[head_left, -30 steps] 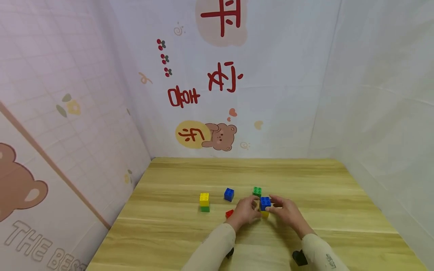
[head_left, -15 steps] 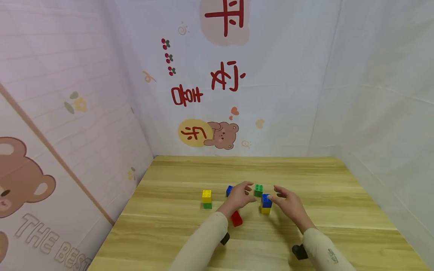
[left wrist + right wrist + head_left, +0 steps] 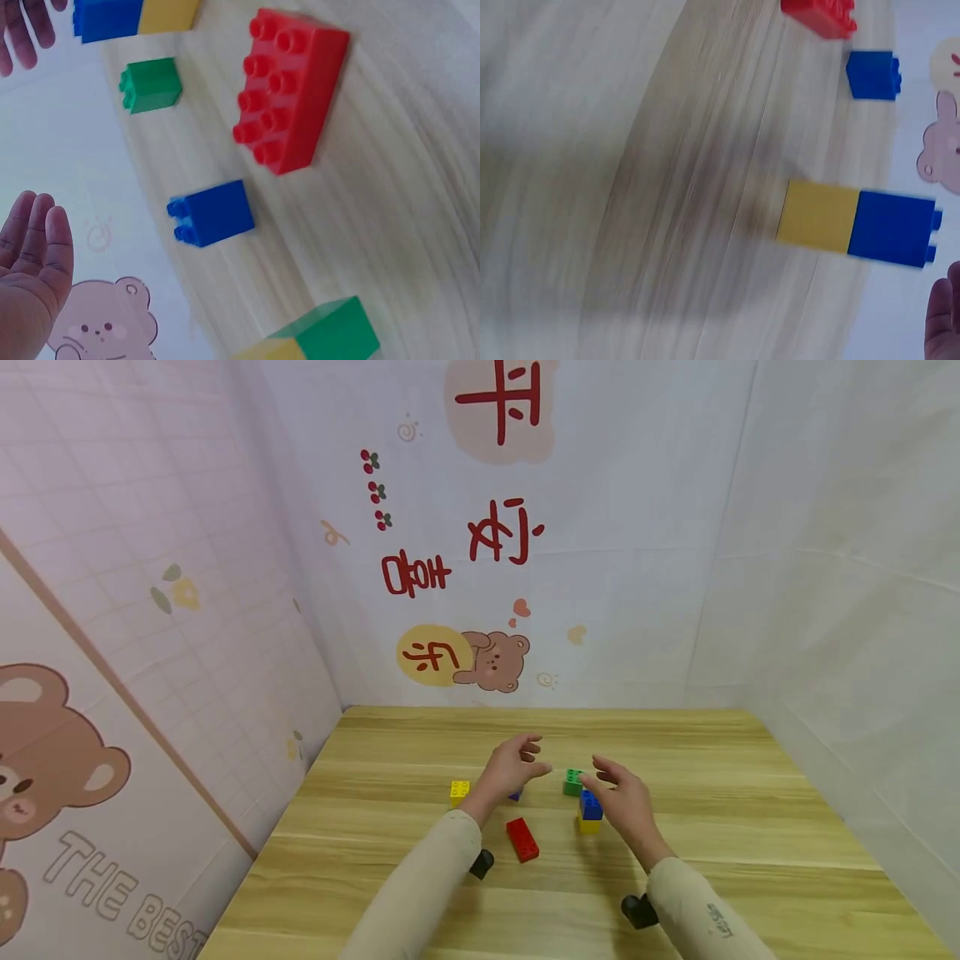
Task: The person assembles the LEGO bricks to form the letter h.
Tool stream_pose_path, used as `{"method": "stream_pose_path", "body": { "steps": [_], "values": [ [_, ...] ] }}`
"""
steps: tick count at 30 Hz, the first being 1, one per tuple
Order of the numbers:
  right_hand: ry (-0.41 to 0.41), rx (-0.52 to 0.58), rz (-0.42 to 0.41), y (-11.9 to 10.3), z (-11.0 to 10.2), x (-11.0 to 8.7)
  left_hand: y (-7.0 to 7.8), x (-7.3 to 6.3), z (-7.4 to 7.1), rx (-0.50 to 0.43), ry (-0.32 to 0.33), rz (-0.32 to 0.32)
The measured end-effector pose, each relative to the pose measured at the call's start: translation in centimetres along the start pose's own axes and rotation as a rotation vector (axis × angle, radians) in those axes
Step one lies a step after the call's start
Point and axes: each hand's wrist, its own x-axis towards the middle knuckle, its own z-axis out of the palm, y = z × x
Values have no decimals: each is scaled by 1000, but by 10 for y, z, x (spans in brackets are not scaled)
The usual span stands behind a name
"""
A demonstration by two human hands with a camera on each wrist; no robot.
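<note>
My left hand (image 3: 510, 770) hovers with relaxed, parted fingers above a single blue toy brick (image 3: 214, 214), which it mostly covers in the head view. Nothing is in its grasp. To the right, my right hand (image 3: 622, 797) is held with loose fingers beside a stack: a blue brick (image 3: 892, 229) on top of a yellow brick (image 3: 819, 215). It grips nothing either. Just behind that stack sits a green brick (image 3: 573, 782). A longer red brick (image 3: 522, 839) lies on the wooden table between the two forearms.
Left of my left wrist stands another stack, a yellow brick (image 3: 460, 791) over a green brick (image 3: 341, 330), partly hidden by the arm. The wooden table (image 3: 675, 743) meets a printed cloth wall (image 3: 637, 527) at the back, with cloth walls on both sides.
Both hands have come off the blue-and-yellow stack and risen. The left hand moved left and farther back, uncovering the red brick; the right moved slightly back. The stack stays standing.
</note>
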Motion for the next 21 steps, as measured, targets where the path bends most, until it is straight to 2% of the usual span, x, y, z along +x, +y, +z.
{"method": "stream_pose_path", "body": {
  "steps": [5,11,21],
  "values": [
    [18,28,-5,-7,11,-2,0,0,-14,-24,30,-4],
    [28,71,-12,-18,29,-7,-7,-3,-33,-48,74,-6],
    [-4,24,-49,-21,58,-22,-25,-15,-62,-77,155,-34]
  ]
}}
